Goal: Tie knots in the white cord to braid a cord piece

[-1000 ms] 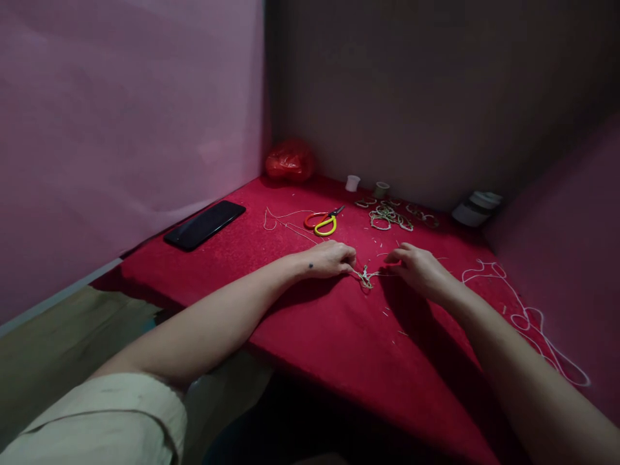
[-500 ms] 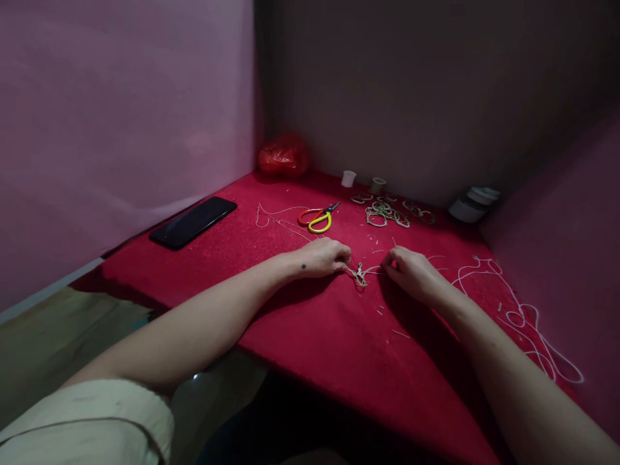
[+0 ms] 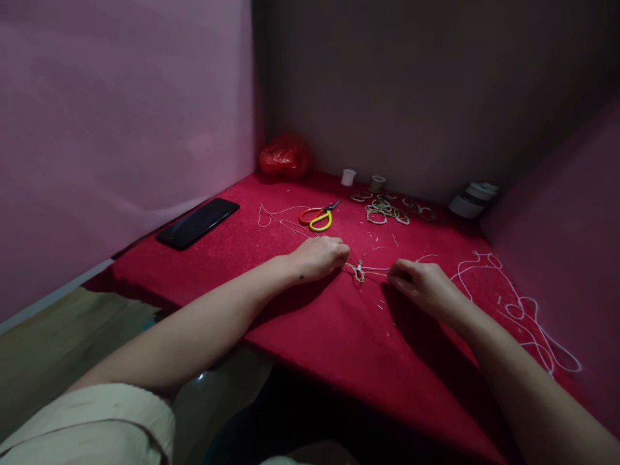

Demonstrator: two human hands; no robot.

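Observation:
Between my two hands a small knotted piece of green and white cord lies just over the red cloth. My left hand is closed in a pinch on the strands at its left side. Thin pale strands run from the knot to my right hand, whose thumb and fingers are pinched on their ends. The strands look pulled straight. Beyond my left hand lie scissors with one red and one yellow handle.
At the back lie several braided cord loops, a white spool, a darker spool and a red plastic bag. A black phone rests at left. Loose white cord and a white container are at right.
My right hand has moved right and slightly toward me, drawing the strands straighter. My left hand stays almost in place, still pinching. The view has shifted slightly.

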